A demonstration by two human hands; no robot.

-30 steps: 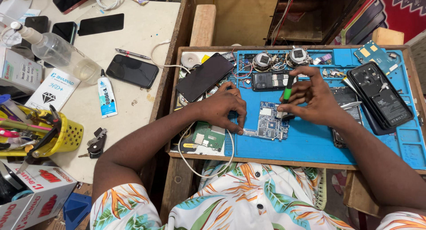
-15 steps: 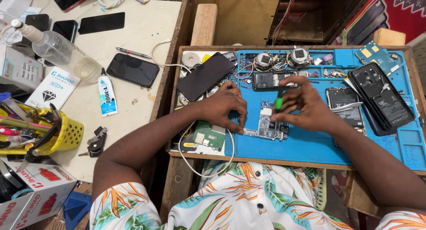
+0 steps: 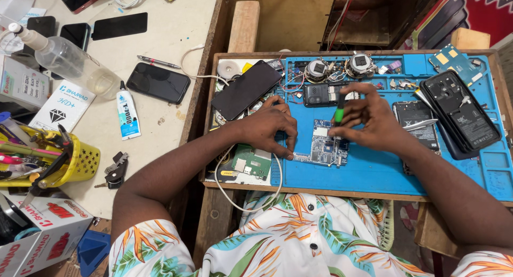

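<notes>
Cluttered with phone parts, a blue repair mat (image 3: 374,175) covers the wooden tray in front of the person, whose floral shirt fills the near edge of the view. Nearest on the mat's left side lies a green circuit board (image 3: 250,162), with a white cable (image 3: 251,199) looping off the tray's front lip. Just beyond it, the left hand (image 3: 270,127) presses down with its fingertips on the left edge of a phone motherboard (image 3: 325,146), fingers bent and close together, steadying it flat on the mat. The right hand (image 3: 371,119) sits over the board's right side, its thumb and fingers pinching a green-handled screwdriver (image 3: 339,112) held upright, tip down on the board.

Farther back, a dark phone screen (image 3: 246,90) lies tilted beside the left hand, and a stripped phone body (image 3: 462,116) rests at the mat's right. Two round metal parts (image 3: 337,68) sit along the far edge.

Off to the left, on the pale table (image 3: 176,36), lie a black phone (image 3: 158,83), a tube of glue (image 3: 127,114), a clear spray bottle (image 3: 69,60) and a yellow basket (image 3: 80,162) of tools.
</notes>
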